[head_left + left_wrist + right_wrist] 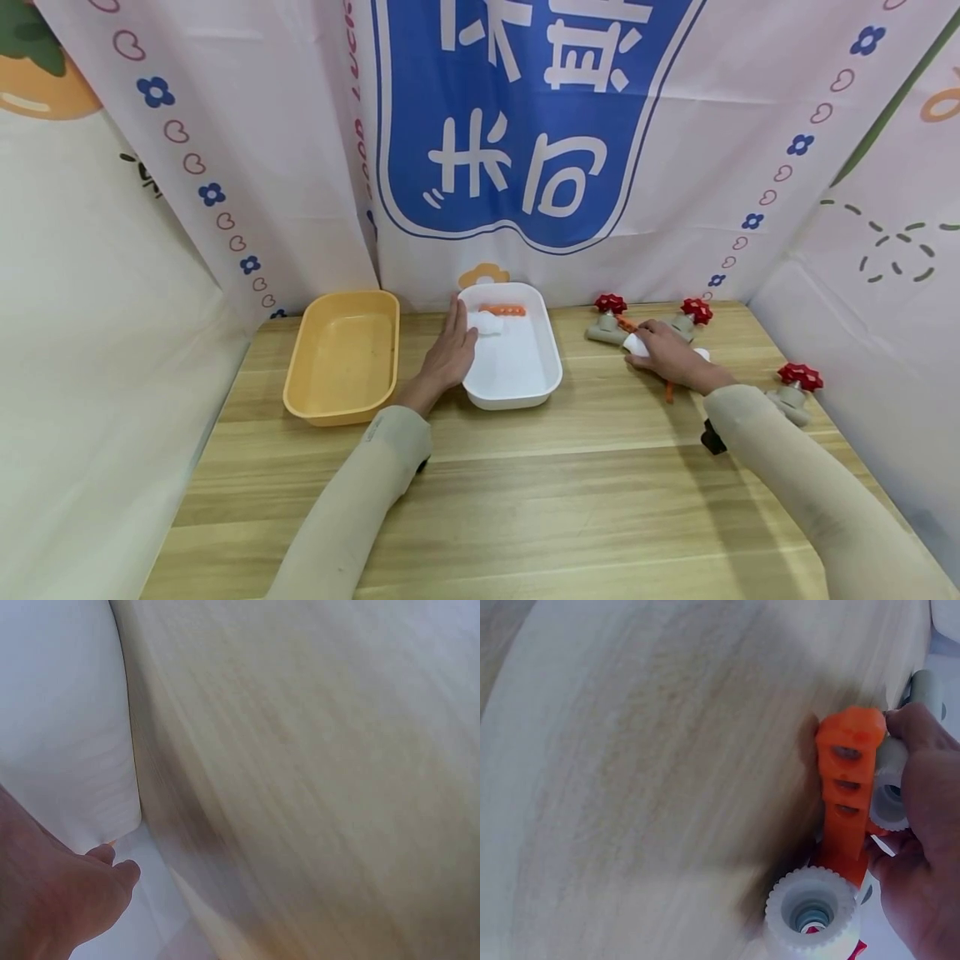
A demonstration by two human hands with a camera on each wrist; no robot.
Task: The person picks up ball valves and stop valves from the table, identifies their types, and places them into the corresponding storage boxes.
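Observation:
My left hand (450, 350) rests at the left rim of a white tray (513, 375), its fingers extended along the side. A white valve (489, 323) with an orange handle (506, 310) lies inside, near the tray's far end. On the right of the table, my right hand (670, 354) grips a white plastic valve, partly hidden under the palm. The right wrist view shows an orange slotted handle (847, 787), a ribbed white collar (810, 907) and a second collar (889, 802) beside the fingers.
Valves with red handwheels stand around my right hand: one behind it on the left (606, 321), one behind it on the right (693, 317), one by the right table edge (793, 396). Left of my left hand is a yellow tray (341, 358). A printed curtain (300, 167) hangs behind the table.

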